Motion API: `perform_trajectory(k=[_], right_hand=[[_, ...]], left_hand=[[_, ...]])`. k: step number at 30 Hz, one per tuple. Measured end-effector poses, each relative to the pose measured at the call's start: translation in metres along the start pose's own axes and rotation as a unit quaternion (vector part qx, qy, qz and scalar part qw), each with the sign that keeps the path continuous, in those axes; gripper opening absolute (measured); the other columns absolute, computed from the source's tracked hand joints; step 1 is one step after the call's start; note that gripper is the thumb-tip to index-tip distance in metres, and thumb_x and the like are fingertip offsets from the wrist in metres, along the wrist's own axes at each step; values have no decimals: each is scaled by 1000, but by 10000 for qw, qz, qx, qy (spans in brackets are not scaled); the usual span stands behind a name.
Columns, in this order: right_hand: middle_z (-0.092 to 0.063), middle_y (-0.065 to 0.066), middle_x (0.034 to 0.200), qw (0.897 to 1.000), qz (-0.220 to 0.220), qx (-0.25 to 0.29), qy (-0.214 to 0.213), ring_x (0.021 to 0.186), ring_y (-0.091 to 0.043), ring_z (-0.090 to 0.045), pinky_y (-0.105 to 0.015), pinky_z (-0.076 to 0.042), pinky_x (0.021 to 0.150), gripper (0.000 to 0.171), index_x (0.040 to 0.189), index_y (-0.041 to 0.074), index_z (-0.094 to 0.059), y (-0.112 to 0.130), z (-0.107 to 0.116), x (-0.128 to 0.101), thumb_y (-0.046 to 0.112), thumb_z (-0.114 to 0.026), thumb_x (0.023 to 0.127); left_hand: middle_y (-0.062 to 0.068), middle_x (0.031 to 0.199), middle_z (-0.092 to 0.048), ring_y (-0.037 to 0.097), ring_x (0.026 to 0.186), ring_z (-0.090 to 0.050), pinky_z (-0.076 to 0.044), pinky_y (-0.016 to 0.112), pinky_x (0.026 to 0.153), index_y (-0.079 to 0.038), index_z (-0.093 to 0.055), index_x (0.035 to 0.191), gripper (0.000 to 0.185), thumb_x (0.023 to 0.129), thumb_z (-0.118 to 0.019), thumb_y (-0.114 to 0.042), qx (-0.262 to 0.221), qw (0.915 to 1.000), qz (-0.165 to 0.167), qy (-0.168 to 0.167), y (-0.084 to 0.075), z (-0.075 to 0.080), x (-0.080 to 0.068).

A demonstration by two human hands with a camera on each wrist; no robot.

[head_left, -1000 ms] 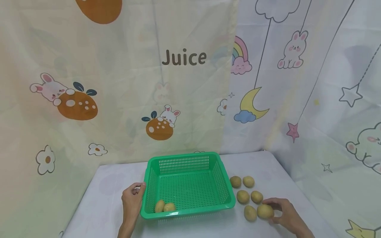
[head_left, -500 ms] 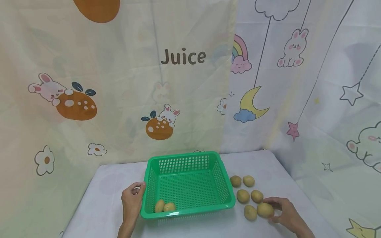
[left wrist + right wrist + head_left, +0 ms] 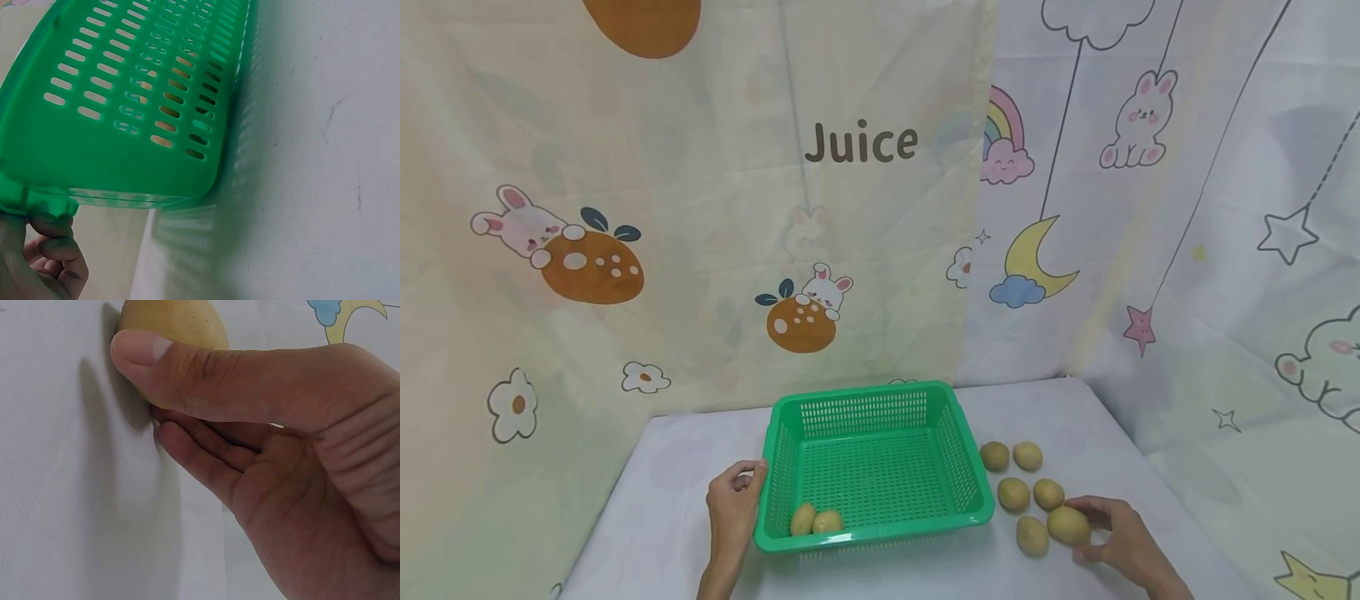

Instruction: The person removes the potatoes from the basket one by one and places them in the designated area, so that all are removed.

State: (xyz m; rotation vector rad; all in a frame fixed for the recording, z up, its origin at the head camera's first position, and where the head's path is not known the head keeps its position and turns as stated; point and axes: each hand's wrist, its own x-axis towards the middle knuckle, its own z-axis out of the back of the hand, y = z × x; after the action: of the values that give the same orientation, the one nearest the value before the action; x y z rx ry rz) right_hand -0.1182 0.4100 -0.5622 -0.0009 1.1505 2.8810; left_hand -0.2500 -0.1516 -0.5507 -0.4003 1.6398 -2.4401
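Almost nothing is moving versus the earlier frames: both hands are staying put, and the potatoes are sitting a hair further right and up in the head view, likely just camera drift.

Right hand (image 3: 1112,542) is curling around the potato (image 3: 1068,526) on the table (image 3: 647,533), thumb on the near side, fingers wrapping behind and under it. The wrist view is confirming it: thumb (image 3: 187,362) pressing across the potato (image 3: 175,322), fingers tucking beneath. The potato looks to be resting on the cloth, not clearly lifted.

Left hand (image 3: 733,500) is pinching the left rim of the green basket (image 3: 955,433), thumb over the edge, fingers curling under the lip (image 3: 56,250).

Relative to the fingers: five loose potatoes (image 3: 1013,494) are lying just beyond the right fingertips, between that hand and the basket wall. Two potatoes (image 3: 816,521) are sitting inside the basket, just past the left thumb, in the near corner.

Handling judgement: the potato is looking firm, smooth-skinned and moderately heavy for its size, rounded, so prone to rolling. Not fragile. Best hold is a full wrap across the middle, thumb opposing the fingers, as now. The basket is looking like light, stiff plastic and is likely to slide if not held.
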Motion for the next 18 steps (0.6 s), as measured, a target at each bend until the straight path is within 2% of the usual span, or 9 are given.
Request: perform_trajectory(k=[5, 12, 18], right_hand=[[-76, -23, 131, 9995, -264, -158, -29, 111, -35, -78, -43, -63, 96, 74, 131, -5, -71, 2, 0, 2, 8, -101, 64], [-77, -23, 128, 9981, -454, -365, -209, 114, -39, -77, -50, -61, 100, 78, 130, -5, -71, 8, 0, 4, 17, -105, 63], [-77, -27, 126, 9957, -390, -768, -349, 112, -42, -77, -59, -58, 102, 87, 133, -9, -68, 12, 3, -1, 20, -106, 60]], left_hand=[[9, 70, -75, 15, 54, -66, -54, 23, 51, 9, -76, 116, 33, 110, -66, -22, 5, 10000, 10, 13, 2, 0, 1], [10, 72, -76, 15, 55, -66, -54, 23, 52, 9, -76, 116, 32, 110, -66, -21, -10, 10000, -3, 19, 2, 1, 1], [10, 72, -76, 16, 55, -67, -55, 23, 52, 8, -76, 115, 31, 110, -66, -21, -6, 10000, -6, 8, 2, -1, 1]])
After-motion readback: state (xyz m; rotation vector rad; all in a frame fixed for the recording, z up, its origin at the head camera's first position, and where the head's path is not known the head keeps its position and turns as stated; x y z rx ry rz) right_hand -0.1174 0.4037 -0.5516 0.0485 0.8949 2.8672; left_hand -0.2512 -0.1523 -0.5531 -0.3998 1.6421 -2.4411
